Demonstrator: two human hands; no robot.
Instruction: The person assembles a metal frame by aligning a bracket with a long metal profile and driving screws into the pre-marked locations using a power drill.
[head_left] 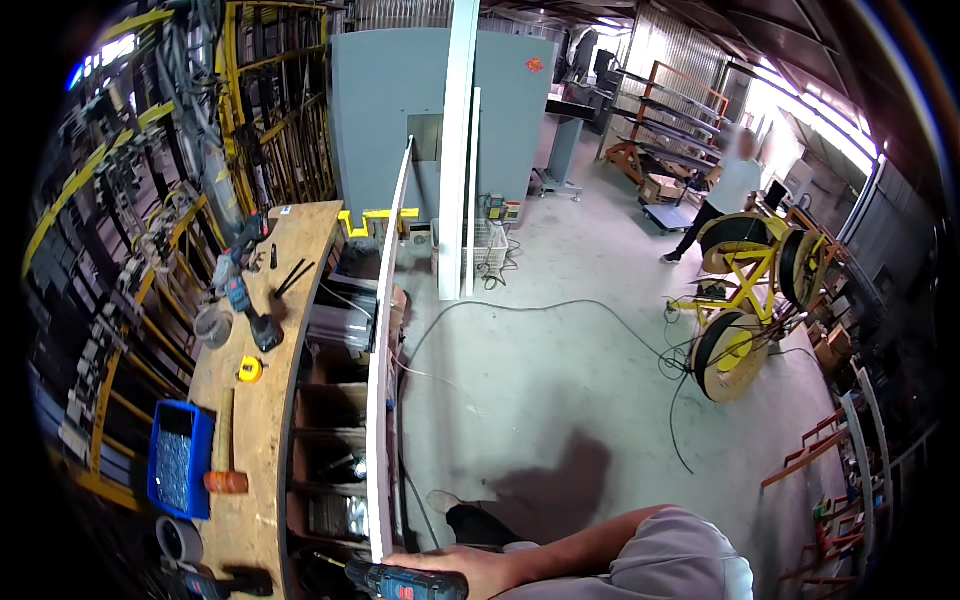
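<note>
At the lower edge my right hand (484, 572) is closed around a blue and black cordless drill (408, 583), its bit pointing left toward the workbench. Fingers lie along the top of the drill body, close to the near end of a long white bar (381, 400). That bar runs away from me beside the bench, up to the grey cabinet. My left hand is out of the picture. On the wooden workbench (262, 400) lie a mallet (226, 482), a yellow tape measure (250, 369) and another cordless drill (238, 296). A blue bin (207, 460) of small metal pieces sits at its left edge.
Shelves with dark compartments (335, 405) lie under the bench. A tall white profile (458, 150) stands before a grey cabinet (375, 85). Cable (560, 302) crosses the floor to cable reels (733, 355) on a yellow stand. Another person (735, 180) stands farther back. Racks line the left.
</note>
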